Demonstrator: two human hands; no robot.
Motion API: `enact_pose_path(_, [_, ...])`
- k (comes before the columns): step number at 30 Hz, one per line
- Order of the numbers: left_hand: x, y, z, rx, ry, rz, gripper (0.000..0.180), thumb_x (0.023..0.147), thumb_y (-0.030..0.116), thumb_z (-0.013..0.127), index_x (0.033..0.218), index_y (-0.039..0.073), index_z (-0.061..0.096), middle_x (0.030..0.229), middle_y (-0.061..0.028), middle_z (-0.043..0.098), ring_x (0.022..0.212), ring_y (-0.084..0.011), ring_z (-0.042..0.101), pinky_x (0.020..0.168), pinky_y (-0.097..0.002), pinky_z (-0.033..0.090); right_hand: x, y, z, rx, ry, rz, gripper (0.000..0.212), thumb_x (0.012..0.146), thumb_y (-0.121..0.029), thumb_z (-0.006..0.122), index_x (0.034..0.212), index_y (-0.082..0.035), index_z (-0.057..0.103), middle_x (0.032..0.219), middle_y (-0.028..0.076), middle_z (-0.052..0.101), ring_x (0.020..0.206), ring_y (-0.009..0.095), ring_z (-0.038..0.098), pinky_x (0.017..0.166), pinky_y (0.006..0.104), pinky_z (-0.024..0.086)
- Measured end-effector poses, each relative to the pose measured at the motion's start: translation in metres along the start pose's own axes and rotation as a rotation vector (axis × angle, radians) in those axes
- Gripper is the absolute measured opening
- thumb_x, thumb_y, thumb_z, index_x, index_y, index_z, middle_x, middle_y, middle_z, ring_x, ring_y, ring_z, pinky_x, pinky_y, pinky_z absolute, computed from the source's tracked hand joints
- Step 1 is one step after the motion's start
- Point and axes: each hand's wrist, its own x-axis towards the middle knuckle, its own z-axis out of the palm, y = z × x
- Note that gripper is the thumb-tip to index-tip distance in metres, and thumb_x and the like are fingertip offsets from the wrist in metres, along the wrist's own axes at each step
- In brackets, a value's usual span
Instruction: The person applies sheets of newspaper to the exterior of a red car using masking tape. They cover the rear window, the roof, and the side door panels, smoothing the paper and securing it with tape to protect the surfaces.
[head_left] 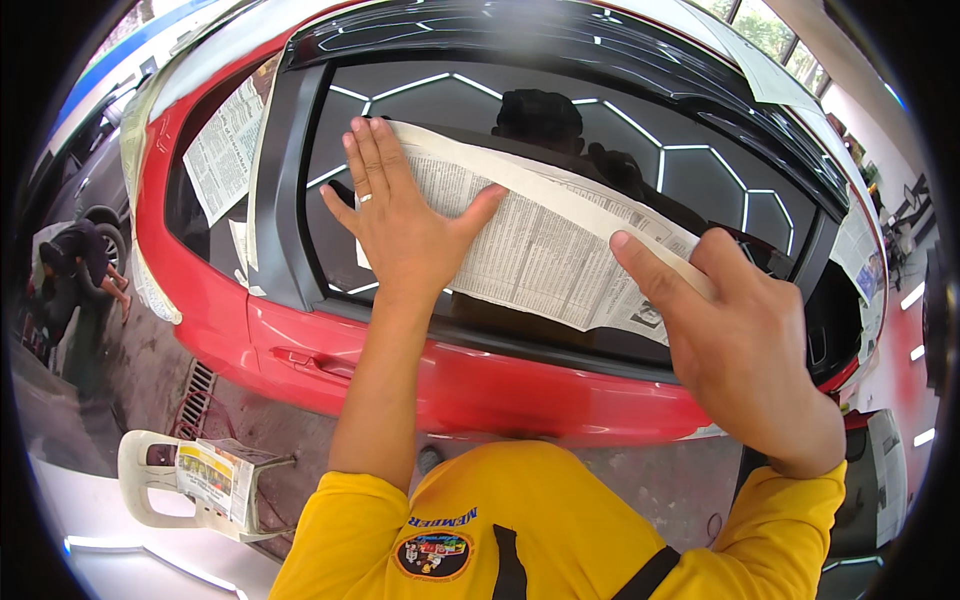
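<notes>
A folded newspaper sheet [520, 240] with a pale strip [560, 205] along its upper edge lies slantwise against the dark side window [420, 90] of a red car. My left hand [400, 215] rests flat on the sheet's left end, fingers straight and thumb spread wide. At the other end, my right hand [735, 330] has its thumb stretched over the strip and its fingers curled around the sheet's end. The tips of those curled fingers are hidden.
Below the window runs the red door [470, 385] with its handle [315, 362]. More newspaper [225, 150] covers part of the rear glass. A white plastic chair [150, 480] holding newspaper stands at lower left. Another person [80, 265] crouches by a grey car at far left.
</notes>
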Motion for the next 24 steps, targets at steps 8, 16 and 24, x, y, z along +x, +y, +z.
enact_pose_path(8, [0.002, 0.005, -0.001, -0.026, -0.012, -0.015, 0.143, 0.073, 0.086, 0.074, 0.168, -0.005, 0.019, 0.177, -0.0235, 0.019, 0.167, -0.0345, 0.013, 0.124, -0.0739, 0.009, 0.006, 0.043, 0.059, -0.173, -0.044, 0.139, 0.044, 0.096, -0.009, 0.07, 0.138, -0.024, 0.074, 0.085, 0.009, 0.055, 0.064, 0.026, 0.065, 0.056, 0.0389, 0.052])
enact_pose_path(16, [0.001, 0.008, 0.001, -0.038, -0.014, 0.0, 0.142, 0.074, 0.083, 0.077, 0.169, -0.003, 0.017, 0.177, -0.0233, 0.018, 0.166, -0.0354, 0.014, 0.124, -0.0727, 0.008, 0.011, 0.041, 0.058, -0.254, -0.11, 0.117, 0.047, 0.093, -0.008, 0.07, 0.138, -0.021, 0.075, 0.086, 0.008, 0.057, 0.064, 0.026, 0.066, 0.058, 0.0394, 0.055])
enact_pose_path(24, [0.002, -0.012, -0.009, 0.006, 0.095, 0.038, 0.136, 0.078, 0.082, 0.07, 0.167, -0.008, 0.02, 0.176, -0.028, 0.018, 0.166, -0.0362, 0.015, 0.123, -0.072, 0.007, 0.028, 0.041, 0.061, -0.224, -0.143, 0.004, 0.052, 0.087, -0.005, 0.065, 0.139, -0.012, 0.071, 0.102, 0.012, 0.063, 0.078, 0.027, 0.07, 0.066, 0.0417, 0.056])
